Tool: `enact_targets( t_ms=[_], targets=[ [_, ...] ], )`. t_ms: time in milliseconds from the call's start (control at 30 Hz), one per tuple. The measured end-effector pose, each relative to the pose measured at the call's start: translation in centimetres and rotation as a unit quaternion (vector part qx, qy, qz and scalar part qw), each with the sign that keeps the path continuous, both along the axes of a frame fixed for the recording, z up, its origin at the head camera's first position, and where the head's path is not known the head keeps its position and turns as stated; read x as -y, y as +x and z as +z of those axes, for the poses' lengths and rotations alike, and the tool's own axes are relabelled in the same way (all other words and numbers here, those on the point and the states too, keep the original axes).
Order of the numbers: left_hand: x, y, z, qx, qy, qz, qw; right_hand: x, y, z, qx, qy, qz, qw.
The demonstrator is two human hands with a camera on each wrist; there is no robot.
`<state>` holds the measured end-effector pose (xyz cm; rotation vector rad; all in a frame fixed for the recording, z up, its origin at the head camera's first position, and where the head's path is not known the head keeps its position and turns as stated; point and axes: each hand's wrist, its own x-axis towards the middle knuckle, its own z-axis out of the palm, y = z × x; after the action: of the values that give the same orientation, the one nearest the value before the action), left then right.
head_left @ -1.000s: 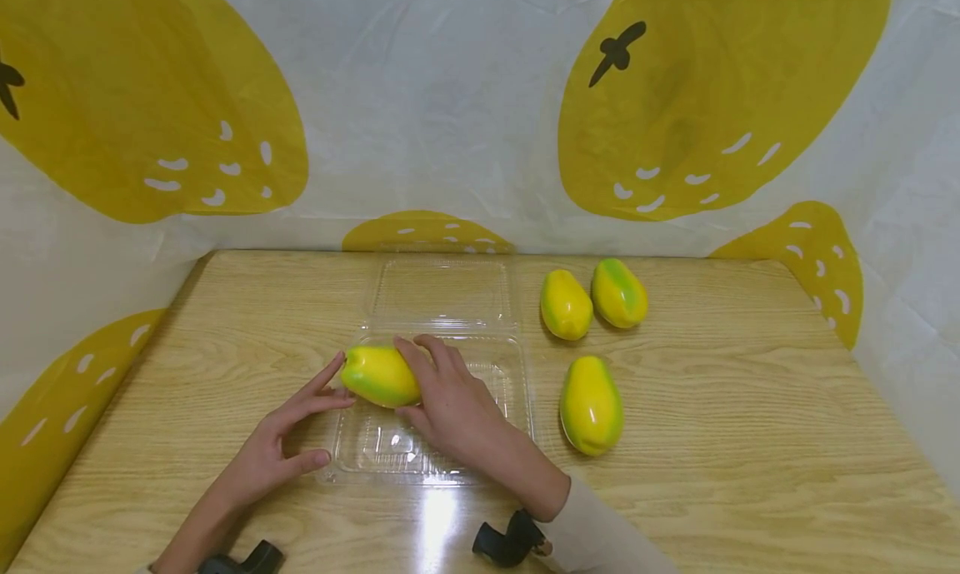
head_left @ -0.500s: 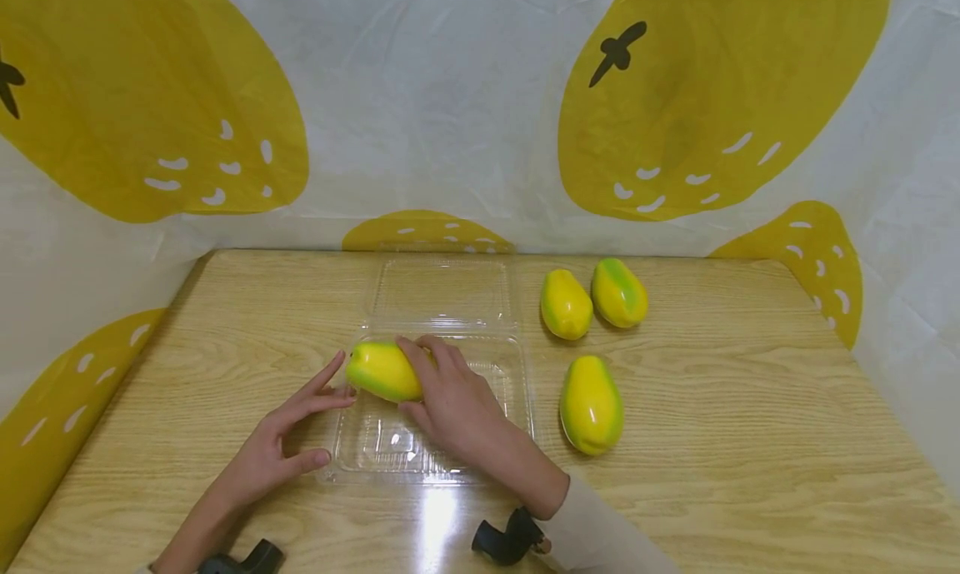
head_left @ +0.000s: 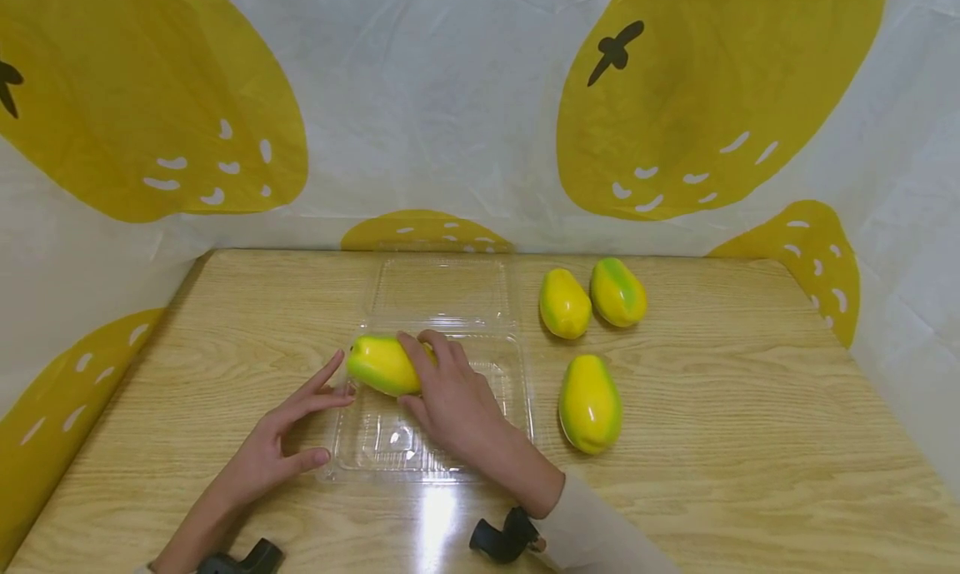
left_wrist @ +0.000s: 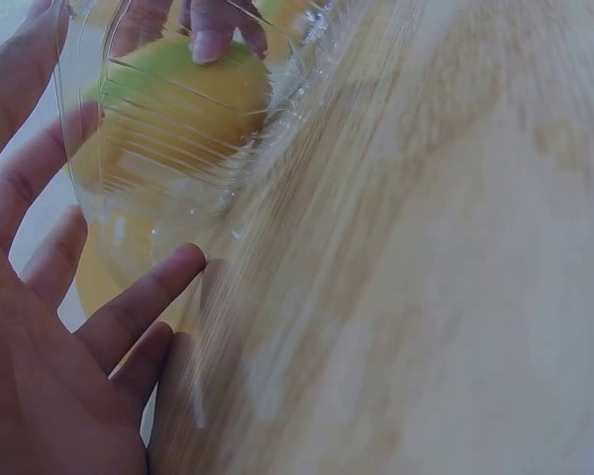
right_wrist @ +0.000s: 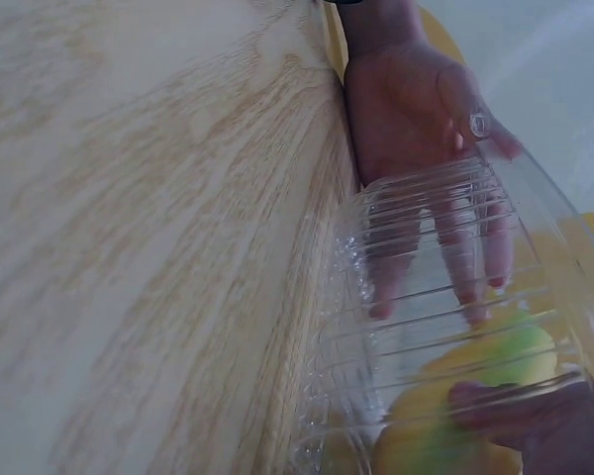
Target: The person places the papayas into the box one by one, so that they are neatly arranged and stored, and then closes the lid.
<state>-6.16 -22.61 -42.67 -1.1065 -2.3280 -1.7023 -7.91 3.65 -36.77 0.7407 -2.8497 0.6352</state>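
Observation:
My right hand (head_left: 461, 403) grips a yellow-green papaya (head_left: 378, 366) from its right end, thumb in front and fingers over the far side. The fruit lies sideways in the back left part of a clear plastic clamshell box (head_left: 517, 457), whose lid (head_left: 442, 291) is folded back. At the box's left edge, my left hand (head_left: 273, 445) has its fingers spread, fingertips by the rim. The left wrist view shows the papaya (left_wrist: 193, 109) through the ribbed clear wall. Through that plastic, the right wrist view shows my right thumb (right_wrist: 505, 411) against the fruit.
To the right of the box, one papaya (head_left: 590, 403) lies on the wooden table (head_left: 735, 441). Two more, a papaya (head_left: 566, 303) and a greener papaya (head_left: 618, 292), sit close together farther back. A lemon-print cloth (head_left: 435, 99) hangs behind the table.
The gripped papaya has shifted slightly back and to the right inside the box, with my right hand moving along. My left hand has stayed in place.

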Motion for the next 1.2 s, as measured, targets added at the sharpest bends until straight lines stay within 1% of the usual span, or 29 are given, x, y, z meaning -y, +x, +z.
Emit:
enact_targets(
  t_ms=[500, 733, 1033, 1200],
  targets=[
    [-0.13, -0.06, -0.05, -0.004, 0.003, -0.004, 1.0000, -0.27, 0.16, -0.06, 0.014, -0.022, 0.017, 0.9995],
    [0.09, -0.02, -0.16, -0.003, -0.011, 0.015, 0.9998, -0.14, 0.02, -0.07, 0.038, -0.061, 0.041, 0.9966],
    [0.07, 0.03, -0.07, 0.005, -0.014, 0.016, 0.9998, -0.25, 0.13, -0.04, 0.034, -0.050, 0.030, 0.9977],
    [0.01, 0.08, -0.05, 0.007, -0.011, 0.012, 0.9998, -0.28, 0.19, -0.01, 0.042, -0.046, 0.031, 0.9976]
  ],
)
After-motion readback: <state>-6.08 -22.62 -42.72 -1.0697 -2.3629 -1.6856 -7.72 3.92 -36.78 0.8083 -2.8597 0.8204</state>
